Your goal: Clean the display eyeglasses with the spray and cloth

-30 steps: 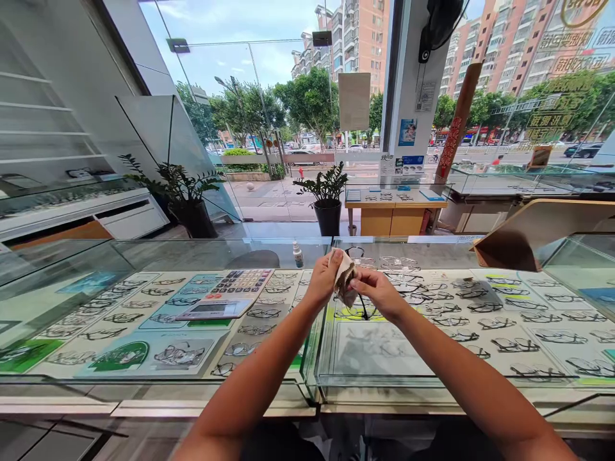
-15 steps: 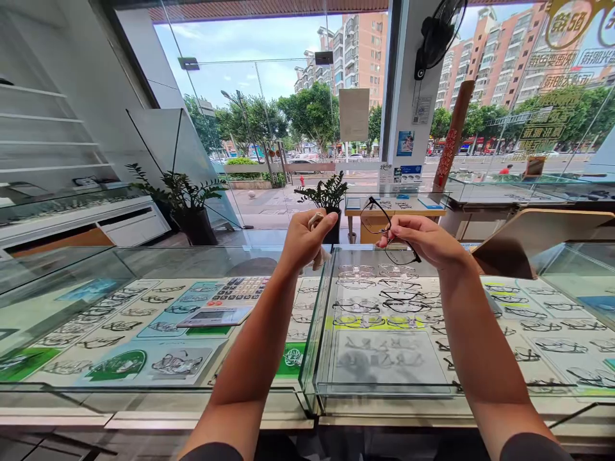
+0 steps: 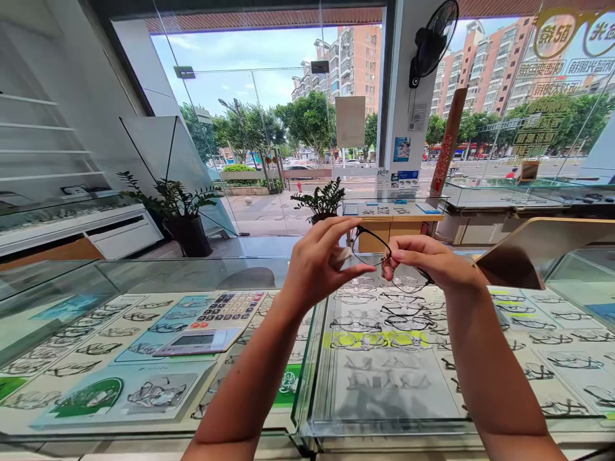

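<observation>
Black-rimmed eyeglasses [image 3: 377,237] are held up above the glass display case. My right hand [image 3: 430,262] pinches them near the bridge, between thumb and fingers. My left hand [image 3: 317,259] is beside the left lens, with its thumb and forefinger spread around that lens's outer side; I cannot tell whether the fingertips touch the rim. A pale crumpled cloth [image 3: 341,257] is tucked in the left palm, partly hidden by the fingers. Part of the right lens lies behind my right hand.
Rows of spectacle frames [image 3: 358,323] lie inside the glass display case [image 3: 307,384] below. A calculator [image 3: 206,336] rests on the left part of its top. To the right, a tilted brown-edged panel [image 3: 542,250] stands close to my right forearm. Potted plants [image 3: 185,205] stand beyond.
My left hand has moved right to the eyeglasses, and its thumb and forefinger have spread apart. The eyeglasses sit slightly lower in view, still in my right hand. The view has tilted a little.
</observation>
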`<state>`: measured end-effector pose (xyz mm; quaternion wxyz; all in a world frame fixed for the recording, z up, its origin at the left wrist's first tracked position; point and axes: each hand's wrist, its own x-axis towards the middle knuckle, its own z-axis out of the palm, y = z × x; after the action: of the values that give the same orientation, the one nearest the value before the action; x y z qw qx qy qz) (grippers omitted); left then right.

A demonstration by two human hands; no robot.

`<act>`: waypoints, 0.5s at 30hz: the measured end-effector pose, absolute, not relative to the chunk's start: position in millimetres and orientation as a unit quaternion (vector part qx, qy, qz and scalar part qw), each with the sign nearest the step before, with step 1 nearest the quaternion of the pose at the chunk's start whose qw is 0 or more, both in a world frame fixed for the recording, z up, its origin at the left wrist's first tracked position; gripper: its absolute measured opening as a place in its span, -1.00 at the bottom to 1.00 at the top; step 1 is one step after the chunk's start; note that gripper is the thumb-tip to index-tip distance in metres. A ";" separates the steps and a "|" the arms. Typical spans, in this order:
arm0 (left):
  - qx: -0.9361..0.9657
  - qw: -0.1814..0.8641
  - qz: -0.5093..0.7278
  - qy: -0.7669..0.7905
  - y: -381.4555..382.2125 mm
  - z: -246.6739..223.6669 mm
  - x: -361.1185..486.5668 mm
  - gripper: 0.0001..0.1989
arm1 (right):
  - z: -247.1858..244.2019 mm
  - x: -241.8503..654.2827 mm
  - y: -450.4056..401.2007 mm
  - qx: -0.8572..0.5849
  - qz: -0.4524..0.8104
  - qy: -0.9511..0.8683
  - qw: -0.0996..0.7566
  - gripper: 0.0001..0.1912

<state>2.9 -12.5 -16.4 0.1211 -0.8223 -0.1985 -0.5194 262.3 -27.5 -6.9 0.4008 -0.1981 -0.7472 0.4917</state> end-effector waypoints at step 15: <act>-0.810 0.179 -0.529 -0.181 -6.0 -12.6 -9.0 -0.24 | -6.6 256.6 -40.2 -0.256 0.309 -0.752 0.522 -0.79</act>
<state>-9.0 -6.0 -12.6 0.1788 -0.8097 -0.1814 -0.5286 256.6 -40.2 -6.6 0.5225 -0.2563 -0.7523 0.3089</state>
